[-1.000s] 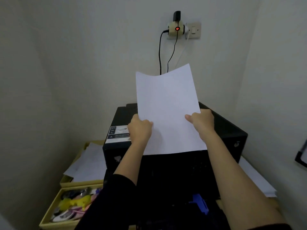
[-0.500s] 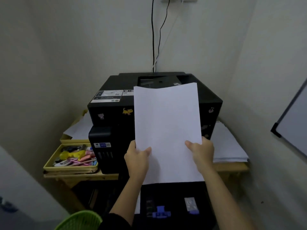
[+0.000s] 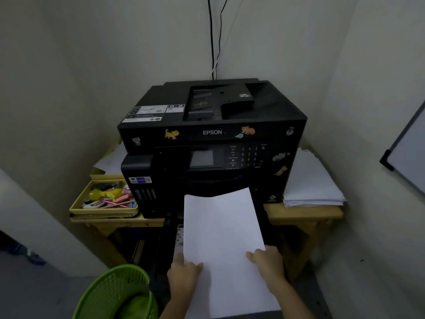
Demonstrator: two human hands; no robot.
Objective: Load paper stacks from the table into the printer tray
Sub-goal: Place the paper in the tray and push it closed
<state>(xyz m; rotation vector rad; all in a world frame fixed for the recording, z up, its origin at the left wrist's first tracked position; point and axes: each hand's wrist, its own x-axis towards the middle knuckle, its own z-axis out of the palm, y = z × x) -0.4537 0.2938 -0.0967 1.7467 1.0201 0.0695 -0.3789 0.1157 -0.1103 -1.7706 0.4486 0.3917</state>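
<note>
White paper sheets [image 3: 220,236], gripped at their side edges by left hand [image 3: 184,271] and right hand [image 3: 268,261], lie seemingly over the black Epson printer's [image 3: 213,132] pulled-out tray [image 3: 164,245].

From my feed I see a yellow tray [image 3: 104,209] at the left end of the wooden table [image 3: 303,214], crammed with pink, yellow and dark odds and ends I can't make out. A green mesh basket [image 3: 119,293] stands on the floor below the table's left end, at the bottom edge of my view. Two black cables [image 3: 215,40] hang down the back wall above the table's rear edge, and the dark-framed corner of a whiteboard [image 3: 407,160] leans in along the right wall, beyond the table's right end.
</note>
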